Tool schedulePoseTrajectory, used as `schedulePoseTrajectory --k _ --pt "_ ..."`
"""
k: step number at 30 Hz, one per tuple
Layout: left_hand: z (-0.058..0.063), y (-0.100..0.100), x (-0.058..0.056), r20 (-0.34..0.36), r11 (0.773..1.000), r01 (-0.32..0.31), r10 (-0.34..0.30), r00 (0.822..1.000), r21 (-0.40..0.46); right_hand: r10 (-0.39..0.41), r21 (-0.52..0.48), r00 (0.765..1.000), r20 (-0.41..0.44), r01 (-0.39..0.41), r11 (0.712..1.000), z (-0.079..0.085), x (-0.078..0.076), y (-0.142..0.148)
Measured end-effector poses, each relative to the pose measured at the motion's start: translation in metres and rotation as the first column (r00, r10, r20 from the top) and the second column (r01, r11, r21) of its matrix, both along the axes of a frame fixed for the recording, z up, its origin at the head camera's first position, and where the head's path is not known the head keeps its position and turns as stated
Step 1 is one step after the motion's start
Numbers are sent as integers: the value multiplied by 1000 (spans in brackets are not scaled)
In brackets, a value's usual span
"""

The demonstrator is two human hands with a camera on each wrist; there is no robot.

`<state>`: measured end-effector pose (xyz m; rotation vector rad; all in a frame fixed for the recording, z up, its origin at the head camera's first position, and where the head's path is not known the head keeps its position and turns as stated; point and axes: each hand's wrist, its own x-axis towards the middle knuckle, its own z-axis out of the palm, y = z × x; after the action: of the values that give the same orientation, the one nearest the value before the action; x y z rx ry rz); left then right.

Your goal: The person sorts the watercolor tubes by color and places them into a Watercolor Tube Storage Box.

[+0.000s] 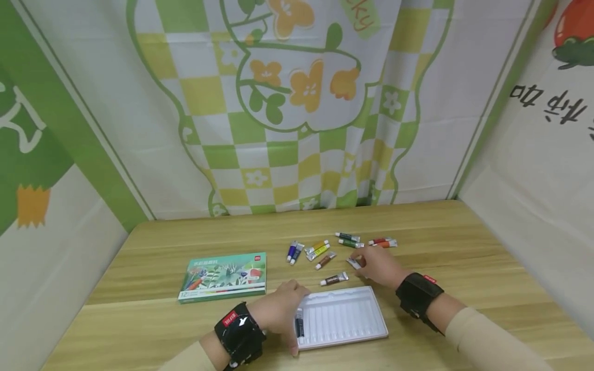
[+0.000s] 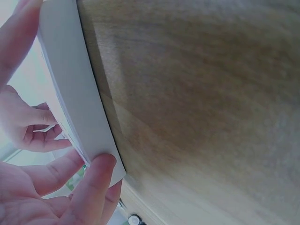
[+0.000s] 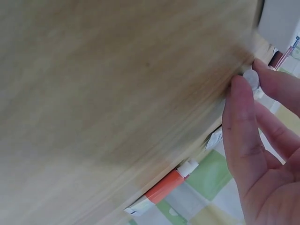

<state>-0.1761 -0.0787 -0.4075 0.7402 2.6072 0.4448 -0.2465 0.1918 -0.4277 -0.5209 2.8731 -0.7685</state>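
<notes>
My left hand (image 1: 280, 307) grips the left end of a white plastic tray (image 1: 343, 318) with narrow grooves. One dark paint tube (image 1: 299, 325) lies in the tray's leftmost groove, beside that hand. In the left wrist view, its fingertips hold the tray's white side wall (image 2: 77, 89). Beyond the tray's far right corner, my right hand (image 1: 381, 266) pinches a small paint tube (image 1: 353, 263) low over the table. Its round white cap (image 3: 251, 79) shows between thumb and fingers in the right wrist view; the rest is mostly hidden.
Several loose paint tubes lie behind the tray: a brown one (image 1: 334, 279), a yellow one (image 1: 317, 252), a purple one (image 1: 291, 251), a green one (image 1: 350, 243) and an orange one (image 1: 386, 243). A green illustrated paint box (image 1: 223, 277) lies at the left. Behind the table hangs a checkered curtain (image 1: 287, 170).
</notes>
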Motion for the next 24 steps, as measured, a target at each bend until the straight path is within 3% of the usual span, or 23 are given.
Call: schedulePoseTrajectory --k 13,19,24 --pt "-1 -1 1 -20 1000 7 -7 1000 2 21 13 1000 -20 -20 1000 4 4 0" --pt "-1 -1 1 -1 1000 -4 4 1000 5 25 -26 999 -21 -26 999 5 8 4" --pt "-1 -1 1 7 1000 -7 7 1000 6 21 -86 999 29 -18 996 5 11 8"
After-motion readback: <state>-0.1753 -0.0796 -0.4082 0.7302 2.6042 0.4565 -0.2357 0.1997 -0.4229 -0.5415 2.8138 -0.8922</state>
